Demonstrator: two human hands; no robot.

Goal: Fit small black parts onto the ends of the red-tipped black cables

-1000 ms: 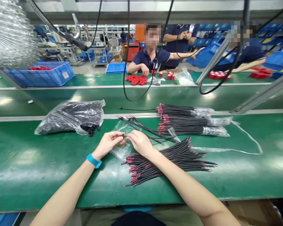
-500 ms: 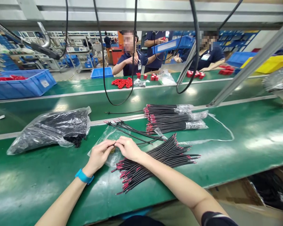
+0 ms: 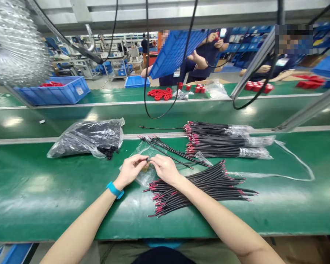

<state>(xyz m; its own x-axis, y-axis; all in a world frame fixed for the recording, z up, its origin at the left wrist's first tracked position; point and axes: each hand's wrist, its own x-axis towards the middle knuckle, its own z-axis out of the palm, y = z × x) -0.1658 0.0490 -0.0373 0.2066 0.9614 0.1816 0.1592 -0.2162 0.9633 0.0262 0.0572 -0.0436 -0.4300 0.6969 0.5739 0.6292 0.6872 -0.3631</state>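
Observation:
My left hand (image 3: 132,169) is pinched on a small black part (image 3: 147,160) whose shape I cannot make out. Right beside it, my right hand (image 3: 165,168) grips a black cable (image 3: 191,162) near its end, the rest running out to the right. The fingertips of both hands nearly meet. Beneath them lies a clear plastic bag (image 3: 143,179), partly covered. Just beyond, a few cables with black pieces near their red-tipped ends (image 3: 167,147) lie on the green table. A loose pile of black cables with red tips (image 3: 203,187) spreads under my right forearm.
Three plastic-wrapped cable bundles (image 3: 217,140) lie at the right. To the left rests a clear bag of small black parts (image 3: 88,137). Black cords (image 3: 146,73) hang overhead. Across the bench are red parts (image 3: 160,94), a blue bin (image 3: 60,91) and a co-worker holding a blue crate (image 3: 173,51).
The view has shifted left, so the table things appear further right. My hands stay pinched together at the cable end. Across the bench, the co-worker's blue crate is now tipped steeply.

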